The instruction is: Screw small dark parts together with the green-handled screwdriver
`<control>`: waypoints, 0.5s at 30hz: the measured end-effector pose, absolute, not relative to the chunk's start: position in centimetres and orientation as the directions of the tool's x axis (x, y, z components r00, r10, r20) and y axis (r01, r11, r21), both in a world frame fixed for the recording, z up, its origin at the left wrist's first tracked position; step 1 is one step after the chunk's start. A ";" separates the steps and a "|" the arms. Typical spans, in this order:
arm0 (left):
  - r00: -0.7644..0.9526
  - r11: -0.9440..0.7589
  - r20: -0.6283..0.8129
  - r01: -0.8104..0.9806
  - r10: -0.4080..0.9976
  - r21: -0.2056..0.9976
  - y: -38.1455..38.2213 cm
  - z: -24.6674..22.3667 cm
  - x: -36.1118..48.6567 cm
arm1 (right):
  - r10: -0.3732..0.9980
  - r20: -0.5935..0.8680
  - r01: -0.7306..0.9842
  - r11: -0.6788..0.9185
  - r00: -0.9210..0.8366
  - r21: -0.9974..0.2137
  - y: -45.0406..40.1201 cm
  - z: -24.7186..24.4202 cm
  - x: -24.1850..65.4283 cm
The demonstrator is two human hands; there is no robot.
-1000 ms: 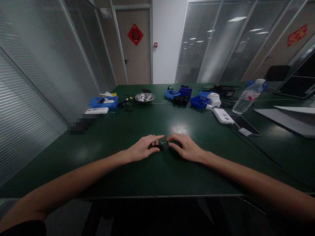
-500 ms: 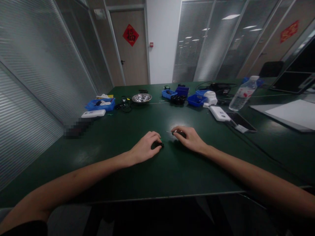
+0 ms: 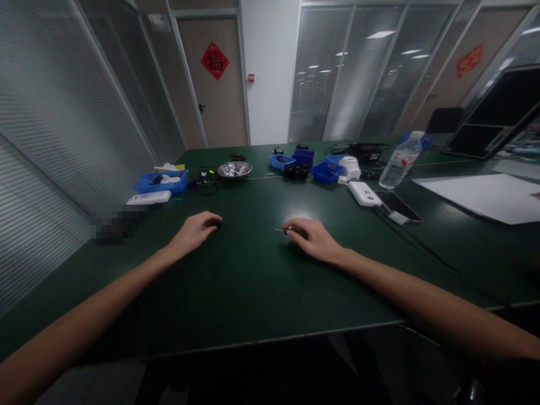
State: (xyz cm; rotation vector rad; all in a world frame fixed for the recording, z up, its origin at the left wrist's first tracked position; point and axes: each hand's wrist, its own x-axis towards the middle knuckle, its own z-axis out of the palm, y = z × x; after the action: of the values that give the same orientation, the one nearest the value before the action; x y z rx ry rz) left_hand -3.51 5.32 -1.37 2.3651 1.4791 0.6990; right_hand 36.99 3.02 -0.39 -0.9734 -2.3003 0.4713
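My left hand [image 3: 190, 233] is closed round a small black object [image 3: 213, 223], over the left part of the green table [image 3: 248, 292]. The fingers cover much of that object, so its kind does not show. Farther right, my right hand [image 3: 315, 241] grips a small screwdriver [image 3: 279, 229] by its dark handle. The thin metal shaft sticks out to the left, toward the other hand, and touches nothing. A wide gap of tabletop lies between the two hands.
Along the back stand a steel bowl [image 3: 234, 170], a blue tray [image 3: 160, 182], and several blue bins [image 3: 327, 172]. At right are a water bottle [image 3: 400, 162], a white power bank [image 3: 364, 194], a phone [image 3: 399, 206] and a cable. White paper [image 3: 485, 194] lies beyond them.
My left hand has moved well to the left and slightly away from me, carrying the black object. My right hand stays nearly in place with the screwdriver. The view has turned slightly right.
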 end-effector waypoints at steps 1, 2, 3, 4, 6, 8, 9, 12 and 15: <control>0.336 -0.420 0.260 0.799 0.905 0.429 6.0 -1.5 -5.6 | 0.732 0.382 0.523 0.675 -0.564 -0.520 3.1 -0.5 37.0; 0.304 -0.400 0.283 0.825 0.910 0.399 6.7 -1.6 -7.6 | 0.727 0.383 0.520 0.680 -0.569 -0.518 3.1 -0.6 37.0; 0.270 -0.374 0.300 0.848 0.915 0.375 7.4 -1.7 -9.5 | 0.724 0.383 0.518 0.683 -0.573 -0.515 3.1 -0.6 37.0; 0.251 -0.354 0.304 0.866 0.919 0.354 8.0 -1.8 -11.1 | 0.723 0.381 0.519 0.684 -0.576 -0.513 3.2 -0.7 37.0; 0.221 -0.311 0.284 0.893 0.933 0.324 8.9 -1.9 -13.6 | 0.725 0.371 0.525 0.681 -0.580 -0.510 3.2 -0.7 37.0; 0.194 -0.268 0.252 0.912 0.948 0.309 9.3 -1.9 -15.1 | 0.722 0.363 0.526 0.684 -0.589 -0.507 3.3 -0.8 37.1; 0.180 -0.252 0.245 0.918 0.953 0.305 9.4 -1.9 -15.5 | 0.718 0.362 0.523 0.687 -0.595 -0.504 3.3 -0.8 37.1; 0.146 -0.232 0.281 0.924 0.949 0.305 9.2 -2.0 -15.9 | 0.710 0.364 0.516 0.695 -0.602 -0.501 3.3 -0.8 37.0; 0.106 -0.213 0.329 0.928 0.938 0.307 8.8 -2.2 -15.9 | 0.710 0.363 0.517 0.694 -0.603 -0.501 3.1 -0.7 36.9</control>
State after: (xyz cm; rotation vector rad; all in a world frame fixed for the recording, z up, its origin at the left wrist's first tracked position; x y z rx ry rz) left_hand -15.94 8.82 -2.21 2.3192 1.9566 0.7199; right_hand 36.94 3.08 -0.73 -0.9387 -2.3585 0.4707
